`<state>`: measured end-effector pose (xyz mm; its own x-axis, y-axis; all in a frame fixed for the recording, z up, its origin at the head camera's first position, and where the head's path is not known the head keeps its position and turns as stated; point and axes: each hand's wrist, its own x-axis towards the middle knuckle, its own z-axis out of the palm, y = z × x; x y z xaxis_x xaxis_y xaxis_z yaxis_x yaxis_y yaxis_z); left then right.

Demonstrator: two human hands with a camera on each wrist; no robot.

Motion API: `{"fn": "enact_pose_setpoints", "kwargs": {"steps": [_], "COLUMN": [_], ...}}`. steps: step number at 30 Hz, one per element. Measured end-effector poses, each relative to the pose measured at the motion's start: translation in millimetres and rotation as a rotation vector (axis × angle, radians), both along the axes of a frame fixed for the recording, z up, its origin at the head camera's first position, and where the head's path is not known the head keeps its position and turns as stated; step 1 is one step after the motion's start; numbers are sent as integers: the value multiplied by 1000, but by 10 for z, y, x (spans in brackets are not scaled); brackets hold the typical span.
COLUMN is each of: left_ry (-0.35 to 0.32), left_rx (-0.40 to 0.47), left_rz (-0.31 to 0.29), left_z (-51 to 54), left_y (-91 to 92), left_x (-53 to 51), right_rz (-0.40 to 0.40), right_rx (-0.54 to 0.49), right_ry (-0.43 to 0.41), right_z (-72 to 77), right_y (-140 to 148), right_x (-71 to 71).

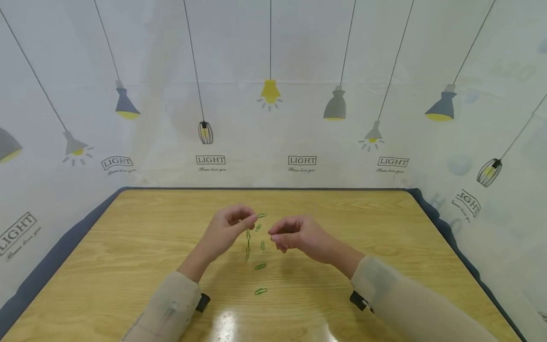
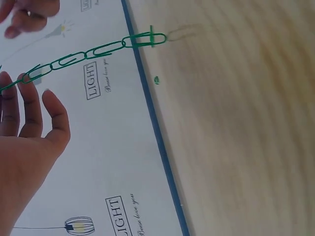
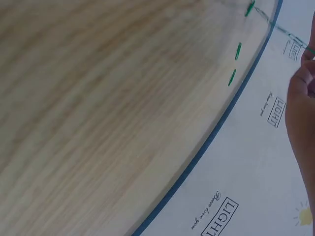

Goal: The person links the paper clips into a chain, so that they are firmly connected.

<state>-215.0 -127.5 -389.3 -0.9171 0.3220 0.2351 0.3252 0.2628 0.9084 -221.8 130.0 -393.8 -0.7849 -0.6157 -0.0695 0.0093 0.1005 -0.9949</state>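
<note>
A chain of linked green paper clips (image 1: 248, 244) hangs from the fingertips of my left hand (image 1: 222, 231), which pinches its upper end. In the left wrist view the chain (image 2: 103, 50) stretches away from the fingers of that hand (image 2: 37, 113). Beside it, my right hand (image 1: 304, 237) is raised with thumb and index finger close together. Whether a clip is between those fingertips is too small to tell. Loose green paper clips lie in a column between and below the hands, among them one near the front (image 1: 260, 291) and one behind it (image 1: 260, 267).
The hands are over a wooden table (image 1: 128, 247) with a dark blue edge. A pale wall covering (image 1: 239, 57) printed with hanging lamps surrounds its far side and both sides. A dark strap piece (image 1: 202, 302) shows at the left sleeve, another (image 1: 358, 300) at the right.
</note>
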Motion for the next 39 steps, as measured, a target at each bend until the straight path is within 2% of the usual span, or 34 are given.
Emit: {"fn": "enact_pose_setpoints", "kwargs": {"steps": [7, 13, 19, 27, 34, 39], "left_ry": [-43, -44, -55, -82, -140, -149], "left_rx": [-23, -48, -54, -107, -108, -114], "left_rz": [-23, -45, -52, -53, -59, -79], "left_z": [-89, -134, -142, -155, -178, -175], "left_y": [-99, -158, -187, -232, -285, -284], "left_x": [-8, -8, -11, -39, -33, -42], "right_rz": [115, 179, 183, 182, 218, 241], "right_rx": [153, 186, 203, 309, 382, 420], "right_ry": [-49, -40, -15, 53, 170, 233], "right_z": [-105, -196, -318, -496, -517, -520], "right_y": [-6, -38, -68, -72, -158, -186], "right_x": [154, 231, 269, 285, 247, 268]}}
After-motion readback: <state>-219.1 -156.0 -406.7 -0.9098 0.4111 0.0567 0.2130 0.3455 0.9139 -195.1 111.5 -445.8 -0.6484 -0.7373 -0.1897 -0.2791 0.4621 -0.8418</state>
